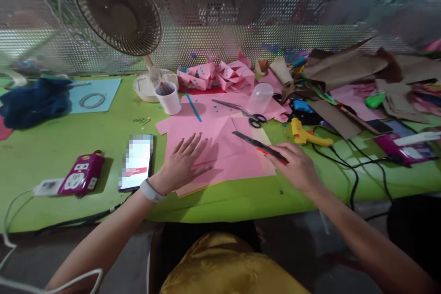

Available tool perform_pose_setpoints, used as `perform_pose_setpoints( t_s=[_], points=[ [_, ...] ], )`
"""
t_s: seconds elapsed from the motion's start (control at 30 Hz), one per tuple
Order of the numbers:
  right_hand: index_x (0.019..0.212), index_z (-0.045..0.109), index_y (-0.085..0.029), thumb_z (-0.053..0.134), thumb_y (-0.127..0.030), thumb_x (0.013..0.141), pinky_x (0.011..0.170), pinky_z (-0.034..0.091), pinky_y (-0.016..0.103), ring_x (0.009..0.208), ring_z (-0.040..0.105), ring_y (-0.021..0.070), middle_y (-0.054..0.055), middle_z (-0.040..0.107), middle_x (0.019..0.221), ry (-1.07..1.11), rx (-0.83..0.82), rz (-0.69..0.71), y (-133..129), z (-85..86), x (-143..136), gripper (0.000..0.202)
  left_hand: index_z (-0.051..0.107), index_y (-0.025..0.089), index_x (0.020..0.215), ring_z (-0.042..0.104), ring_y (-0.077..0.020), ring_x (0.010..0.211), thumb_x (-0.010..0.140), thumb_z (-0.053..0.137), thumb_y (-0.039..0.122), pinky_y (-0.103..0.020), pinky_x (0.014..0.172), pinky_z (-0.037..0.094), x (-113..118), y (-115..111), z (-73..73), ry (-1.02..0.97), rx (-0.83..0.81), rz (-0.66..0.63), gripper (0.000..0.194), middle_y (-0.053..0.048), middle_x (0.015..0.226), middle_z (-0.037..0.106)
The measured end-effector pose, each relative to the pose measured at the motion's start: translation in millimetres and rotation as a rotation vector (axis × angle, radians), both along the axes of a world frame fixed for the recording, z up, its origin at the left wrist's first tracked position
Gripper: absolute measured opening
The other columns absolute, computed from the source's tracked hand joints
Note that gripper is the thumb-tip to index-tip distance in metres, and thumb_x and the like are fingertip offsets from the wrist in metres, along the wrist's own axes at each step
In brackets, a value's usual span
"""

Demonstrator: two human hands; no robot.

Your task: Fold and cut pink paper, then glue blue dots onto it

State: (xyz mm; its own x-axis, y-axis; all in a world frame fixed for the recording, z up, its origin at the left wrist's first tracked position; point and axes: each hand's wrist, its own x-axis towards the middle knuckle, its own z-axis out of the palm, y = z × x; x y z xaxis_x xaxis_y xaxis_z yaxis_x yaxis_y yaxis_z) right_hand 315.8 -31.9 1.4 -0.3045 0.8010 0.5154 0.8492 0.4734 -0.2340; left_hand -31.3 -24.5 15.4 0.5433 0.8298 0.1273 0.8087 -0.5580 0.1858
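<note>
Fingers first. My left hand (182, 164) lies flat, fingers spread and released, palm down on the pink paper (241, 165). My right hand (296, 165) has its fingers wrapped round the cutter (258, 144), slim, hard and straight, black with red parts, its tip pointing up and left over the sheet's right half.

Pink paper: smooth, matte, thin, several overlapping layers with uneven edges. Pale yellow shows along the right side and under the near edge. Faint straight lines cross the middle; too soft to tell crease from edge. It sits near the front of the green, slightly glossy desk (213, 206).

At the pink paper's far edge: scissors (237, 106) with black looped handles and slender metal blades, a thin flat blue strip (193, 105), an opaque white cup (168, 100) and a translucent cup (261, 98). Beyond these, angular folded pink pieces (206, 74), dotted blue.

Right of the pink paper: yellow glue gun (310, 135), rounded plastic, black cables near it; farther back, crumpled brown paper (347, 66), stiff and heaped.

Left of it: glossy phone (138, 163), screen lit; then a purple power socket (82, 172). Behind and left, a round ribbed fan (117, 14) against perforated metal mesh (213, 18).
</note>
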Motion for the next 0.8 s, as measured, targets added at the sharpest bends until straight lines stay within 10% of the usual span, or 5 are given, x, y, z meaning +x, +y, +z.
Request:
perform_pose_setpoints(
  t_s=[0.17,0.57,0.8],
  points=[
    [0.099,0.069,-0.02,0.053,-0.04,0.093,0.074,0.051,0.04,0.085,0.065,0.0263,0.01,0.069,0.09,-0.161,0.046,-0.121,10,-9.5,23,0.027,0.007,0.019,0.155,0.019,-0.0281,0.146,0.091,0.038,0.065,-0.047,0.119,0.02,23,2,-15.6,-0.012,0.037,-0.022,0.085,-0.012,0.159,0.022],
    [0.115,0.061,-0.012,0.061,-0.01,0.082,0.079,0.053,0.033,0.083,0.068,0.0191,0.011,0.072,0.093,0.342,-0.474,0.018,137,-1.9,-87,0.033,0.025,0.019,0.152,0.022,-0.0302,0.146,0.091,0.035,0.066,-0.051,0.117,0.02,25,-2,-21.1,0.073,0.063,-0.072,0.078,-0.015,0.157,0.027],
    [0.11,0.064,-0.013,0.063,-0.014,0.079,0.072,0.053,0.028,0.076,0.067,0.0151,0.004,0.071,0.084,0.441,-0.514,0.029,152,-14.7,-94,0.032,0.03,0.018,0.15,0.026,-0.0309,0.144,0.091,0.035,0.066,-0.053,0.115,0.023,23,-1,-23.9,0.079,0.088,-0.082,0.077,-0.016,0.155,0.032]
  ],
)
